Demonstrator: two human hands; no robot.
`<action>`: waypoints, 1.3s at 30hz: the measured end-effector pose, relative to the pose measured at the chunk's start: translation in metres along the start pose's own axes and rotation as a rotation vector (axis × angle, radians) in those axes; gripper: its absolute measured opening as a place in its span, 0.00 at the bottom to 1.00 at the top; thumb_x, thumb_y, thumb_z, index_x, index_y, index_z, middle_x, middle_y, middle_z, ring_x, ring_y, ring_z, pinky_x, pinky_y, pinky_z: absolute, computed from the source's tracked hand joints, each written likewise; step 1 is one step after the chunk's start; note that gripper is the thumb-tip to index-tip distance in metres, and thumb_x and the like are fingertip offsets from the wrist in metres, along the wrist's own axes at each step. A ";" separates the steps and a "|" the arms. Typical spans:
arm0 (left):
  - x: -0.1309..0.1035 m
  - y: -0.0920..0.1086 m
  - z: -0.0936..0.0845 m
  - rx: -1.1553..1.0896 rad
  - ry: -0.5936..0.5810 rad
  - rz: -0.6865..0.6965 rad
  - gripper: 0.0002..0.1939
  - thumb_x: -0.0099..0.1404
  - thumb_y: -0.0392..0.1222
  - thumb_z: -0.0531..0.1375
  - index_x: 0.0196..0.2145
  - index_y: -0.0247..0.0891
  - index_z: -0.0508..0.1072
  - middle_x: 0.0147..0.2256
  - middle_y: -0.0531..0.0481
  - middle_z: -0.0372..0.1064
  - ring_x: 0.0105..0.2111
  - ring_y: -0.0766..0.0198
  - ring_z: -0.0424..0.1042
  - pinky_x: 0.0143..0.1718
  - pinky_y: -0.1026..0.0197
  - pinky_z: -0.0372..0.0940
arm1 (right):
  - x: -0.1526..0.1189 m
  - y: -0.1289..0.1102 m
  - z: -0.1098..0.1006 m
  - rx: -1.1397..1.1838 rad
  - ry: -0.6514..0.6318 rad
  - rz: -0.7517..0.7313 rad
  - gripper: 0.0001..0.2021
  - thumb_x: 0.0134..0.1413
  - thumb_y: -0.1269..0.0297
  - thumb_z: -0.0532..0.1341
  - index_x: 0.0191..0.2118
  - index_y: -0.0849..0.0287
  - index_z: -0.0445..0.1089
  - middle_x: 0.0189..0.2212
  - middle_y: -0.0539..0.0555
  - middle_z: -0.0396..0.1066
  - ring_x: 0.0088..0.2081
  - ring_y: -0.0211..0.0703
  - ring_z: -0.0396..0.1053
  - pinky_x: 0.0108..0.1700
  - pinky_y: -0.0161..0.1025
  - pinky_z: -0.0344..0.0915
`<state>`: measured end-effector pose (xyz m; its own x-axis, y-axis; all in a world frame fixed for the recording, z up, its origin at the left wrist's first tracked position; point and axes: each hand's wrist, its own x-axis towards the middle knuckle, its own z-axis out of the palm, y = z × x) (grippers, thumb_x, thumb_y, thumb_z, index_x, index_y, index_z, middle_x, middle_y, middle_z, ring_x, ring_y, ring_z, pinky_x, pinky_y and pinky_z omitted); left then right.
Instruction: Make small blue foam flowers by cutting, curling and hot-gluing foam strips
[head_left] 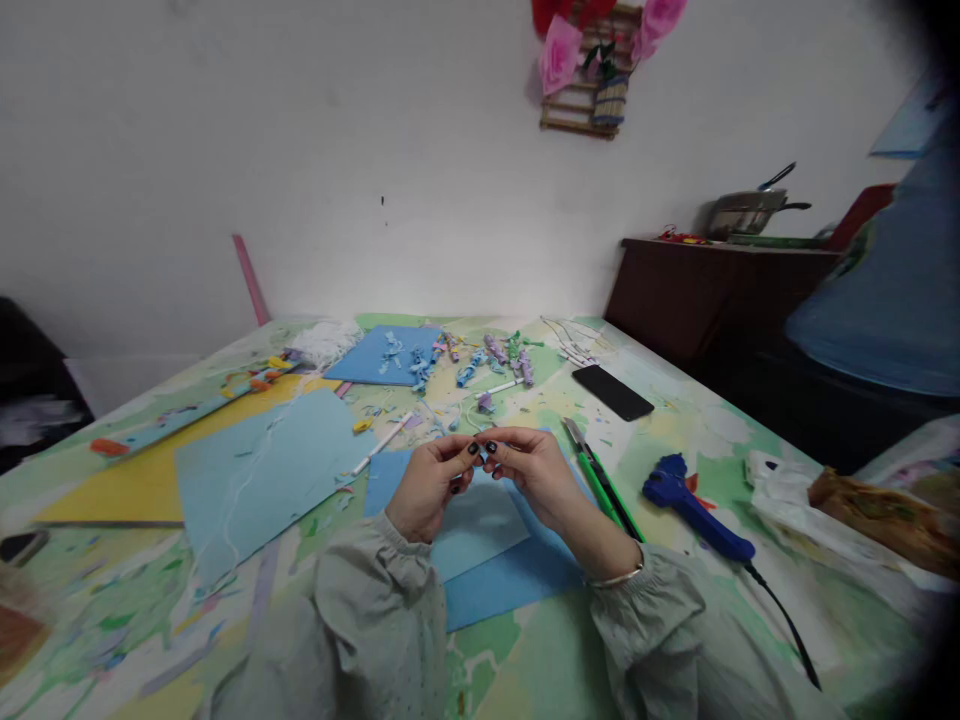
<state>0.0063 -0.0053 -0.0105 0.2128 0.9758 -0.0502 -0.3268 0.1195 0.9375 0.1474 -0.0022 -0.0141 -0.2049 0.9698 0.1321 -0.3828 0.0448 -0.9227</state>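
My left hand [433,482] and my right hand [529,467] meet fingertip to fingertip above the middle of the table. Both are pinched closed around something tiny, perhaps a bluish scrap, too small to make out. Under them lie blue sheets [510,585], one lighter and one darker. A white stick [383,443] rests just to the left of my left hand. Beyond the hands are several small blue, purple and green crafted pieces [471,368]. Close by my right forearm lies a green box cutter [604,485] with its blade showing.
A blue glue gun [697,508] with a cord and wrapped food [885,510] lie at right. Farther back is a black phone [613,391]. Light blue [262,470] and yellow [112,492] sheets, white yarn [324,345] and paper scraps cover the left. A person in blue [885,290] stands at right.
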 end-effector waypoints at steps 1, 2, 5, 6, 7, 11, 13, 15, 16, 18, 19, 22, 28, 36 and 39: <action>0.000 0.000 0.000 0.005 0.003 0.001 0.13 0.46 0.41 0.67 0.28 0.30 0.74 0.20 0.53 0.64 0.17 0.76 0.56 0.17 0.70 0.46 | 0.000 0.000 0.000 -0.002 0.000 0.001 0.09 0.37 0.67 0.67 0.30 0.61 0.76 0.24 0.52 0.73 0.24 0.34 0.67 0.26 0.31 0.62; 0.000 0.000 0.000 0.008 0.003 0.003 0.13 0.46 0.42 0.67 0.28 0.30 0.73 0.19 0.53 0.64 0.17 0.76 0.56 0.17 0.70 0.46 | 0.000 0.000 0.000 -0.003 0.000 0.002 0.09 0.37 0.67 0.67 0.30 0.61 0.76 0.24 0.52 0.73 0.23 0.34 0.67 0.26 0.32 0.62; 0.000 0.000 0.000 0.016 0.000 0.010 0.13 0.46 0.42 0.67 0.28 0.30 0.73 0.20 0.54 0.64 0.17 0.76 0.55 0.17 0.70 0.45 | 0.001 0.000 0.000 -0.003 0.002 0.005 0.08 0.37 0.68 0.67 0.30 0.61 0.76 0.24 0.52 0.73 0.23 0.34 0.66 0.27 0.32 0.62; 0.000 0.000 0.000 0.017 0.000 0.009 0.13 0.46 0.41 0.67 0.28 0.30 0.73 0.20 0.54 0.64 0.17 0.76 0.55 0.17 0.69 0.46 | 0.000 0.000 0.001 -0.006 0.005 0.005 0.08 0.37 0.68 0.66 0.30 0.61 0.76 0.24 0.52 0.73 0.23 0.34 0.66 0.27 0.32 0.62; 0.000 -0.001 0.001 0.018 0.003 0.009 0.13 0.46 0.41 0.67 0.28 0.30 0.73 0.20 0.53 0.64 0.17 0.76 0.56 0.17 0.69 0.46 | 0.000 0.000 0.001 -0.010 0.008 0.004 0.08 0.37 0.68 0.66 0.30 0.61 0.76 0.24 0.52 0.73 0.23 0.34 0.67 0.27 0.32 0.62; 0.001 -0.001 0.001 0.033 0.023 0.023 0.13 0.46 0.42 0.66 0.28 0.31 0.72 0.20 0.54 0.64 0.17 0.75 0.56 0.17 0.69 0.47 | -0.001 -0.001 0.004 -0.079 0.054 -0.045 0.07 0.38 0.68 0.65 0.29 0.61 0.76 0.21 0.51 0.72 0.22 0.35 0.67 0.26 0.33 0.63; 0.001 -0.002 0.001 0.056 0.038 0.043 0.13 0.47 0.42 0.66 0.28 0.31 0.72 0.19 0.55 0.64 0.16 0.75 0.56 0.17 0.69 0.47 | -0.001 -0.001 0.006 -0.128 0.086 -0.076 0.07 0.37 0.69 0.64 0.28 0.62 0.76 0.20 0.51 0.72 0.22 0.35 0.67 0.26 0.33 0.63; 0.001 -0.002 0.001 0.088 0.057 0.064 0.13 0.47 0.43 0.66 0.28 0.31 0.72 0.19 0.55 0.64 0.17 0.75 0.57 0.17 0.69 0.48 | -0.001 -0.001 0.007 -0.160 0.110 -0.100 0.07 0.37 0.71 0.64 0.28 0.62 0.75 0.19 0.50 0.72 0.22 0.35 0.68 0.26 0.33 0.64; 0.001 -0.003 0.001 0.109 0.067 0.074 0.13 0.48 0.43 0.65 0.28 0.31 0.72 0.19 0.54 0.64 0.17 0.74 0.58 0.17 0.69 0.49 | -0.001 -0.001 0.008 -0.172 0.120 -0.108 0.06 0.37 0.71 0.63 0.27 0.62 0.75 0.18 0.50 0.71 0.21 0.35 0.68 0.26 0.33 0.64; 0.002 -0.003 0.000 0.150 0.076 0.090 0.14 0.48 0.44 0.65 0.29 0.30 0.72 0.19 0.54 0.64 0.17 0.73 0.59 0.17 0.69 0.49 | 0.000 -0.001 0.009 -0.195 0.133 -0.120 0.06 0.36 0.72 0.63 0.27 0.62 0.75 0.17 0.49 0.71 0.20 0.35 0.67 0.25 0.32 0.64; 0.002 -0.004 0.000 0.163 0.076 0.096 0.14 0.48 0.44 0.65 0.29 0.30 0.72 0.19 0.53 0.65 0.17 0.73 0.60 0.17 0.69 0.50 | 0.000 0.000 0.009 -0.209 0.138 -0.122 0.06 0.36 0.72 0.63 0.26 0.62 0.75 0.16 0.49 0.70 0.20 0.35 0.67 0.25 0.32 0.64; 0.002 -0.004 0.000 0.169 0.063 0.104 0.14 0.48 0.44 0.65 0.29 0.30 0.72 0.20 0.52 0.66 0.18 0.72 0.61 0.17 0.69 0.51 | 0.001 0.001 0.009 -0.261 0.158 -0.138 0.05 0.37 0.71 0.62 0.26 0.63 0.74 0.16 0.49 0.70 0.20 0.35 0.67 0.24 0.32 0.65; -0.002 0.000 0.004 0.161 -0.035 0.060 0.15 0.52 0.46 0.63 0.31 0.31 0.73 0.24 0.50 0.67 0.20 0.70 0.64 0.17 0.68 0.54 | 0.000 0.005 0.006 -0.410 0.207 -0.214 0.05 0.40 0.69 0.62 0.28 0.63 0.73 0.17 0.50 0.69 0.19 0.37 0.67 0.24 0.35 0.65; 0.000 0.000 0.004 0.073 -0.025 -0.006 0.13 0.49 0.42 0.64 0.30 0.30 0.74 0.24 0.47 0.70 0.22 0.69 0.68 0.19 0.70 0.57 | 0.003 0.009 0.003 -0.426 0.224 -0.180 0.06 0.39 0.68 0.62 0.28 0.63 0.73 0.19 0.52 0.71 0.21 0.38 0.68 0.25 0.36 0.66; 0.001 -0.002 0.003 0.050 -0.005 -0.030 0.12 0.52 0.43 0.62 0.29 0.30 0.73 0.26 0.46 0.71 0.22 0.69 0.68 0.19 0.70 0.57 | 0.004 0.007 0.003 -0.290 0.180 -0.100 0.07 0.38 0.67 0.62 0.28 0.63 0.73 0.19 0.51 0.72 0.20 0.37 0.68 0.25 0.35 0.65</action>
<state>0.0102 -0.0049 -0.0116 0.2268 0.9709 -0.0768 -0.2734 0.1391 0.9518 0.1417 0.0012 -0.0188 -0.0073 0.9827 0.1850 -0.1155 0.1829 -0.9763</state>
